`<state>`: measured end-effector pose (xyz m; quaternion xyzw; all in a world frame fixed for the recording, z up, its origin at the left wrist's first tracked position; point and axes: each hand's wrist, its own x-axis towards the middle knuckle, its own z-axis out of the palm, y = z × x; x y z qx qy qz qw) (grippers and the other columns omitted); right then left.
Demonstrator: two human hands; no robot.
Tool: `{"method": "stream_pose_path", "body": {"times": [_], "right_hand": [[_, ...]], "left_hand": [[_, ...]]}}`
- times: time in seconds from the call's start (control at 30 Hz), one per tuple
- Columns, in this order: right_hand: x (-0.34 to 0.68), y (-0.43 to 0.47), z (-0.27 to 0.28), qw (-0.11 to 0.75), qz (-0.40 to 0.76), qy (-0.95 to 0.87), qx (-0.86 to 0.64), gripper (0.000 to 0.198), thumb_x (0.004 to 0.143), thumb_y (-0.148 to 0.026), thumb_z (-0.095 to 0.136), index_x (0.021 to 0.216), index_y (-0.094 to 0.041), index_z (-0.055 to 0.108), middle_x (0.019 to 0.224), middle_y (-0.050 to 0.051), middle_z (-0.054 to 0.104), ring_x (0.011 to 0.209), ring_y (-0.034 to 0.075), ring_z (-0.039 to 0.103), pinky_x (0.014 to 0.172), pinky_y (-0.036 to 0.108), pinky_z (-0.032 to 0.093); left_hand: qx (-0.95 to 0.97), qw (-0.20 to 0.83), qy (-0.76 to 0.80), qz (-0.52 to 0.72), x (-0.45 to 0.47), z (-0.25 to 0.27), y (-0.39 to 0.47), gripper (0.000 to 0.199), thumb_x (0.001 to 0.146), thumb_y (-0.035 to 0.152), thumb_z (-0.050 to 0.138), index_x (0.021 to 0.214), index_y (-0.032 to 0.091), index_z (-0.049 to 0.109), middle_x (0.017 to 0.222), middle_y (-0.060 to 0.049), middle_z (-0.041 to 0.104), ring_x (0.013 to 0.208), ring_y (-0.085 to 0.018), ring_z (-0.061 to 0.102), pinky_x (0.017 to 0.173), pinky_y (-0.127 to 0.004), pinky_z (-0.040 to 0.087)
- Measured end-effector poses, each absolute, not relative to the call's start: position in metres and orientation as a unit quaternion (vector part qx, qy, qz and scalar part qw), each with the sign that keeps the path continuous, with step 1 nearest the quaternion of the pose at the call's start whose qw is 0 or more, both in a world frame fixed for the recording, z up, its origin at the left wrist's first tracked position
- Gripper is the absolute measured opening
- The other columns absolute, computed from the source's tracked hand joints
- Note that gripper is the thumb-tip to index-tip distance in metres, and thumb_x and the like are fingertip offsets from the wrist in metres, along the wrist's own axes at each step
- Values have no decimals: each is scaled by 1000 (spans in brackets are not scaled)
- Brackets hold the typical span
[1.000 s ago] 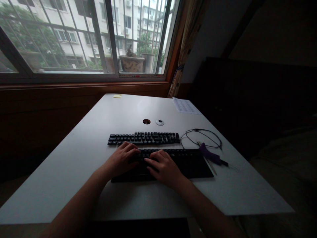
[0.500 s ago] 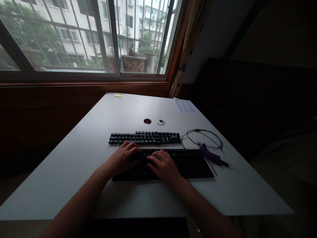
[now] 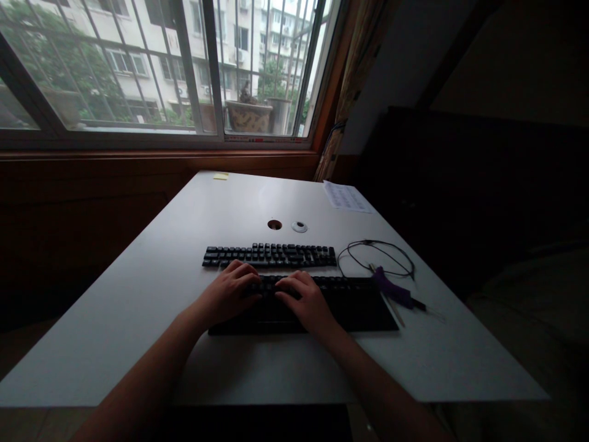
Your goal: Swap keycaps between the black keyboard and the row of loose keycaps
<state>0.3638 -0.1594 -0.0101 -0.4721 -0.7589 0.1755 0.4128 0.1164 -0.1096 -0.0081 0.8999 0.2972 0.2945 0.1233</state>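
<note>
A black keyboard (image 3: pixel 359 307) lies on the white table (image 3: pixel 138 294), with a wide plain black area on its near side. My left hand (image 3: pixel 232 288) rests over its left part, fingers bent forward and the thumb apart from them. Over the middle, my right hand (image 3: pixel 304 299) reaches to the rear keys with curved fingers and a gap between index finger and thumb. Nothing held shows in either hand, though some fingertips are hard to see in the dim light. Just behind the keyboard, rows of loose black keycaps (image 3: pixel 294 253) are laid out on the table.
At the keyboard's right lie a purple-handled tool (image 3: pixel 391 288), a thin stick (image 3: pixel 396 312) and a looped black cable (image 3: pixel 381 242). Farther back are a round hole (image 3: pixel 275 225), a white ring-shaped cover (image 3: pixel 299 227), a printed sheet (image 3: pixel 347 196) and a yellow note (image 3: pixel 221 176).
My right hand has shifted slightly away from me, its fingers more bent and the thumb lifted into clearer view. The left hand stays in nearly the same place.
</note>
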Motion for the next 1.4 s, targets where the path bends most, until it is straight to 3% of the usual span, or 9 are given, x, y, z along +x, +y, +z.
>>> {"method": "stream_pose_path", "body": {"times": [0.1,0.23,0.7,1.4], "right_hand": [[364,-162,-4,480,241,-712,-452,13,90,-35,76,99,-26,75,89,2,65,83,19,63,77,33,54],[362,-167,1,512,292,-682,-433,18,88,-43,77,96,-27,78,86,1,63,75,17,61,72,31,54],[361,-171,0,513,350,-647,-442,19,85,-43,79,91,-25,78,86,1,63,79,17,61,71,28,52],[368,-167,-5,516,342,-637,-459,16,85,-38,79,94,-25,77,85,0,61,77,16,60,70,28,50]], "left_hand": [[874,167,287,355,121,-4,-114,9,93,27,70,101,23,73,98,-6,71,96,-23,61,86,-38,52],[833,236,274,419,129,2,-124,13,96,25,65,106,22,74,95,-6,69,83,-17,67,73,-28,54],[894,73,184,401,130,1,-130,39,98,17,61,136,29,63,99,-5,67,84,-16,60,76,-30,53],[903,34,223,367,128,7,-131,42,97,15,59,136,31,62,107,-7,64,92,-19,60,79,-34,55]]}}
